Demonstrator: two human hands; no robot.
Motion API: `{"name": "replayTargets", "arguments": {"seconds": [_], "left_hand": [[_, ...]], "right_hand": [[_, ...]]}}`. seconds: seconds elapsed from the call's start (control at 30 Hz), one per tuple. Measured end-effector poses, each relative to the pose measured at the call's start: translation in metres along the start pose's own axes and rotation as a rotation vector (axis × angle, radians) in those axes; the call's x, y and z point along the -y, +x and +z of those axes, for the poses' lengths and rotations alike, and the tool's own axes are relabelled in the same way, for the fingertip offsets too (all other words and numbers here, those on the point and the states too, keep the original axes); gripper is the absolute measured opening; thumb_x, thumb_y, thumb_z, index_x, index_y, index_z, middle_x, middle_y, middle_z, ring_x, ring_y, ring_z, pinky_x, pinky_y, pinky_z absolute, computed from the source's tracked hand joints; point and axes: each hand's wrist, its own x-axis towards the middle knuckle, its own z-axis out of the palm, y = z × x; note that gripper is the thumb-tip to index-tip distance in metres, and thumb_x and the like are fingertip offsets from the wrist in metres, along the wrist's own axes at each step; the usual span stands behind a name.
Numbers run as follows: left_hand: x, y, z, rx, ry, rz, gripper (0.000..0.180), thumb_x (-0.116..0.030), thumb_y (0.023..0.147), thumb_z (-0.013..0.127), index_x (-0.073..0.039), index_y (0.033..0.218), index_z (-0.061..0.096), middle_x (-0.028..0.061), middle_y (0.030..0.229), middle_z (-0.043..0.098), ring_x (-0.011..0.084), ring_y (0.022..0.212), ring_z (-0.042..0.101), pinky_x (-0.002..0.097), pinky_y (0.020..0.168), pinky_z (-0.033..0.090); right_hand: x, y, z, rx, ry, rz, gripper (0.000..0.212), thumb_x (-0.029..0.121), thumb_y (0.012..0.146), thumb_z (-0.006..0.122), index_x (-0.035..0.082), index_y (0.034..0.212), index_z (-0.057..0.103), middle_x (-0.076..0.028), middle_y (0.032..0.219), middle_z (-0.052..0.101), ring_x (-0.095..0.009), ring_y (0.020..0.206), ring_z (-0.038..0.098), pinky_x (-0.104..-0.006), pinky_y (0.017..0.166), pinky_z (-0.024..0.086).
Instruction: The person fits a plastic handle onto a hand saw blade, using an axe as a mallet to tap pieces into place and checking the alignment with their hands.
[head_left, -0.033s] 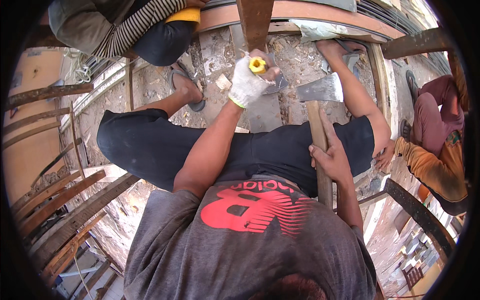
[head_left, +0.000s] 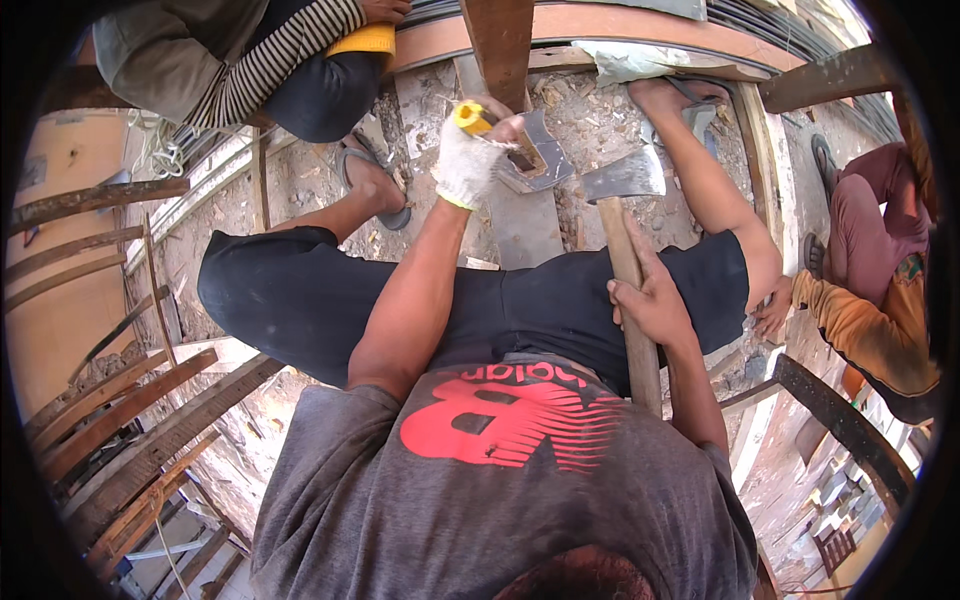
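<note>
The two hands are apart, each closed on its own item. The left hand, in a white knitted glove, grips a yellow piece with a hole in its visible end; its kind cannot be determined. The bare right hand is clamped around the axe handle, above the seated person's dark shorts. The axe head has its bright cutting edge directed to the right and its blunt end toward the left hand. Relative to the preceding view, the left hand is displaced to the left, the yellow piece is tilted over, and the axe head sits slightly further left. As a result, a grey slab with a brown inner part shows more fully, just beside the gloved hand. For the work, this appears to give a clearer sight of the slab, with both grips maintained. Contact between glove and slab cannot be confirmed. The slab is located near the foot of a timber post, toward the upper edge of the chip-strewn floor. A reddish board borders that upper edge; a timber rail borders the right edge. Outward from the floor's upper left corner is a person's striped sleeve; outward from its right edge is another person's orange sleeve.
</note>
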Motion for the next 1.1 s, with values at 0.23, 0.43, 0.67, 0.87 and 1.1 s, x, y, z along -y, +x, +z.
{"name": "replayTargets", "arguments": {"seconds": [0.23, 0.43, 0.67, 0.87, 1.1], "left_hand": [[0.007, 0.023, -0.014, -0.299, -0.26, -0.077, 0.017, -0.009, 0.086, 0.074, -0.005, 0.085, 0.058, 0.0066, 0.072, 0.062, 0.0212, 0.065, 0.065, 0.0337, 0.062, 0.054], [-0.01, 0.018, 0.0, -0.259, -0.226, -0.028, 0.022, -0.01, 0.085, 0.079, -0.006, 0.09, 0.058, 0.0049, 0.072, 0.063, 0.0143, 0.064, 0.062, 0.0268, 0.06, 0.049], [-0.069, 0.01, 0.012, -0.162, -0.001, 0.061, 0.021, -0.014, 0.089, 0.075, -0.005, 0.097, 0.059, 0.0064, 0.072, 0.064, 0.0149, 0.063, 0.064, 0.0272, 0.059, 0.051], [-0.038, 0.018, -0.019, -0.47, 0.037, -0.193, 0.034, -0.032, 0.091, 0.076, -0.007, 0.091, 0.053, 0.0038, 0.065, 0.055, 0.0172, 0.05, 0.059, 0.0303, 0.045, 0.048], [0.068, -0.003, -0.088, -0.653, 0.091, -0.729, 0.037, -0.042, 0.088, 0.076, -0.013, 0.095, 0.056, 0.0052, 0.074, 0.053, 0.0224, 0.056, 0.055, 0.0402, 0.05, 0.044]], "right_hand": [[-0.018, 0.051, 0.013, 0.033, 0.14, -0.024, 0.086, -0.005, 0.086, 0.054, 0.019, 0.162, 0.021, -0.009, 0.096, 0.058, -0.013, 0.066, 0.056, -0.0291, 0.054, 0.053], [-0.017, 0.051, 0.001, -0.067, 0.324, 0.101, 0.09, -0.001, 0.083, 0.059, 0.017, 0.162, 0.018, -0.01, 0.081, 0.061, -0.017, 0.062, 0.06, -0.031, 0.052, 0.054], [-0.041, 0.113, -0.034, -0.02, 0.194, 0.378, 0.081, 0.006, 0.084, 0.061, 0.011, 0.157, 0.026, -0.011, 0.087, 0.062, -0.02, 0.066, 0.065, -0.0341, 0.053, 0.056], [-0.025, 0.173, -0.025, -0.197, -0.879, -0.175, 0.059, 0.036, 0.088, 0.071, -0.002, 0.131, 0.061, -0.024, 0.116, 0.066, -0.036, 0.109, 0.065, -0.0436, 0.096, 0.05], [-0.042, 0.229, 0.006, 0.002, 0.055, 0.054, 0.05, 0.019, 0.085, 0.077, 0.0, 0.127, 0.059, -0.012, 0.112, 0.068, -0.024, 0.098, 0.066, -0.0384, 0.082, 0.054]]}}
